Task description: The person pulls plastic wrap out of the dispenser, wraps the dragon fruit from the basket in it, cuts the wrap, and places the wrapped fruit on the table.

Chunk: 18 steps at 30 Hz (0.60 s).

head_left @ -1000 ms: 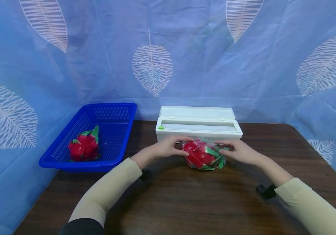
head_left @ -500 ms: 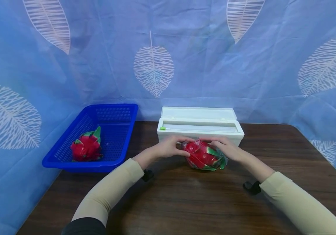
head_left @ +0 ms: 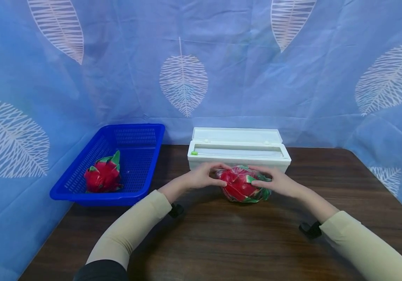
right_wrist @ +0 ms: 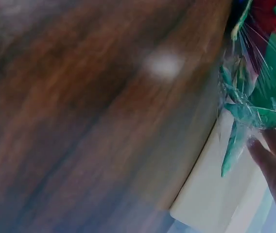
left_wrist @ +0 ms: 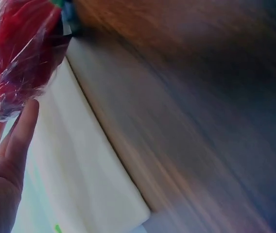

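Note:
A red dragon fruit (head_left: 239, 186) with green tips, wrapped in clear plastic film, lies on the table before the white box. My left hand (head_left: 202, 176) holds its left end between thumb and fingers. At the green-tipped right end, my right hand (head_left: 281, 182) grips it with the thumb in front and fingers on top. Shiny, creased film covers the dragon fruit (left_wrist: 21, 46) in the left wrist view, gathered near the fingertips (left_wrist: 30, 108). In the right wrist view, film and green tips bunch at the dragon fruit (right_wrist: 271, 68) beside the fingertips (right_wrist: 257, 145).
Behind the fruit stands a long white box (head_left: 239, 159), its lid raised, with a white roll inside and a small green slider. At left, a blue basket (head_left: 153, 156) holds another dragon fruit (head_left: 103, 177). A blue leaf-print cloth (head_left: 222, 78) hangs behind the dark wooden table (head_left: 229, 242).
My right hand moves left over the top of the dragon fruit, then back to its right end, with the film there pressed closer. The left hand stays at the left end.

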Available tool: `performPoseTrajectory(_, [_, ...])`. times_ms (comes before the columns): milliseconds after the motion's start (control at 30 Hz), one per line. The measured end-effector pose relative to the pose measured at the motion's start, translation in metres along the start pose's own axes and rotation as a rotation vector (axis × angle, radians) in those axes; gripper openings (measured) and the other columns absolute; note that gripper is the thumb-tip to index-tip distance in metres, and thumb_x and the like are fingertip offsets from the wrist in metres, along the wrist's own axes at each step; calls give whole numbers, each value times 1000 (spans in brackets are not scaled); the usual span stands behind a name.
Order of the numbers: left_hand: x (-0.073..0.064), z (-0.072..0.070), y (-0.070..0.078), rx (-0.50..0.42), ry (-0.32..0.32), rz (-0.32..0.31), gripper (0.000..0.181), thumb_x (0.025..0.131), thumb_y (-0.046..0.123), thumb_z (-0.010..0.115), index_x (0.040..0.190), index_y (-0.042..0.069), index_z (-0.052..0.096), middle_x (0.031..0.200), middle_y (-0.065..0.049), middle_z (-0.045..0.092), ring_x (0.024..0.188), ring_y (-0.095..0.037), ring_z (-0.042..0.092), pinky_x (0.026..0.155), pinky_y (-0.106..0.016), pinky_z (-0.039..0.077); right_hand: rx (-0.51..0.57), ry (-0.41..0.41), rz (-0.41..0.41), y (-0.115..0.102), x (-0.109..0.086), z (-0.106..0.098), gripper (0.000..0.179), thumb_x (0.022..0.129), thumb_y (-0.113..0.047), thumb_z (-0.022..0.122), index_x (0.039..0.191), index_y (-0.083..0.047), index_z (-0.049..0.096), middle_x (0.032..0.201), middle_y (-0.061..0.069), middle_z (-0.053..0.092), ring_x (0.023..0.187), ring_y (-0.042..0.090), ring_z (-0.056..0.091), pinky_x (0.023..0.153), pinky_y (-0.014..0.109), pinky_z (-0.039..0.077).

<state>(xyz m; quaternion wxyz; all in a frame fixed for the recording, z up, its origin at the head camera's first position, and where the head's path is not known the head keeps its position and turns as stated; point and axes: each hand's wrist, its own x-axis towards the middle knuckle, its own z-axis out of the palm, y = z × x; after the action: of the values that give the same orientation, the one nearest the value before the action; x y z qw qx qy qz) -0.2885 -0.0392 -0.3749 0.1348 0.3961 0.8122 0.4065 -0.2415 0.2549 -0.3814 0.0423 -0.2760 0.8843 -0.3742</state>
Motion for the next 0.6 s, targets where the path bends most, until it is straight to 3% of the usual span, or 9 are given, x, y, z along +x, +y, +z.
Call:
performPoseTrajectory(100, [1, 1, -1, -32, 13, 4, 43, 88, 22, 74, 129, 17, 61, 129, 1, 59, 122, -14, 52, 98, -35, 46, -16, -38, 9, 3, -3, 2, 71, 89, -28, 73, 146, 0, 40, 141, 24, 46, 125, 42, 46, 90, 52, 49])
performPoseTrajectory(200, [1, 1, -2, -83, 3, -3, 36, 92, 20, 70, 126, 13, 63, 123, 0, 62, 110, -15, 59, 89, -39, 52, -30, -55, 0, 3, -3, 4, 73, 87, -31, 75, 144, 2, 42, 136, 22, 52, 119, 37, 53, 87, 47, 52])
performPoseTrajectory(333, [-1, 2, -4, -200, -50, -85, 33, 96, 20, 63, 127, 8, 62, 119, -5, 65, 97, -16, 64, 73, -40, 57, -19, -92, 26, 4, -4, 5, 60, 91, -30, 70, 138, 2, 51, 125, 13, 62, 111, 28, 58, 88, 43, 51])
performPoseTrajectory(400, [-2, 4, -8, -234, -81, -114, 33, 98, 19, 60, 128, 5, 61, 119, -8, 66, 99, -17, 66, 72, -38, 57, -9, -121, 49, 4, -4, 5, 55, 94, -32, 66, 136, 1, 53, 121, 10, 64, 110, 26, 58, 89, 42, 50])
performPoseTrajectory(500, [-6, 4, -11, -205, -104, -118, 35, 100, 20, 57, 130, 3, 59, 119, -10, 66, 99, -20, 65, 72, -36, 57, 17, -153, 81, 2, -2, 6, 53, 97, -34, 61, 136, 0, 53, 119, 8, 65, 110, 26, 57, 89, 44, 49])
performPoseTrajectory(600, [-9, 3, -11, -117, -62, -77, 38, 99, 23, 59, 133, 5, 57, 124, -7, 64, 107, -19, 62, 83, -34, 54, 7, -157, 114, -1, 1, 7, 55, 97, -38, 59, 137, 0, 53, 119, 9, 65, 112, 29, 57, 91, 48, 48])
